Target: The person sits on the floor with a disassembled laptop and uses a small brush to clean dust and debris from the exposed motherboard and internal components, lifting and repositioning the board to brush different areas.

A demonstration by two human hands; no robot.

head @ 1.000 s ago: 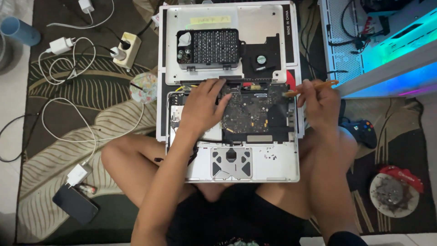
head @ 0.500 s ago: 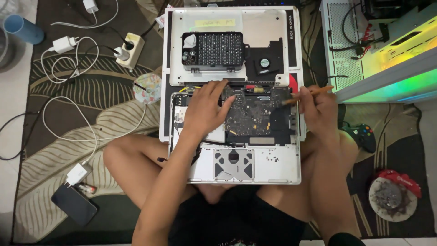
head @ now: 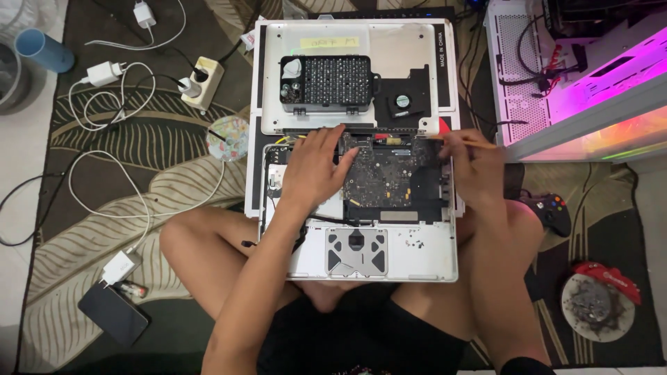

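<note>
The opened white laptop (head: 424, 260) lies across the person's crossed legs, its near edge carrying a bare metal trackpad plate (head: 356, 251), square and perforated, flanked by smooth white casing. Beyond that, the dark logic board (head: 389, 182) fills the middle of the chassis, matte and studded with small chips. The left hand (head: 313, 170) rests flat on the board's left part, fingers spread and loosely open, gripping nothing; it hides whatever sits beneath the palm. The right hand (head: 472, 167) sits at the chassis's right edge, fingers pinched shut on a thin brush (head: 479, 144) with a slim pale handle; its tip is hard to make out against the board's far right corner. Farther on, the removed white bottom cover (head: 410, 52) lies flat, holding a dark rectangular bit case (head: 328, 85) packed with rows of shiny bits and a small black fan (head: 401, 102). The patterned rug (head: 139, 132) beneath shows large leaf shapes.
</note>
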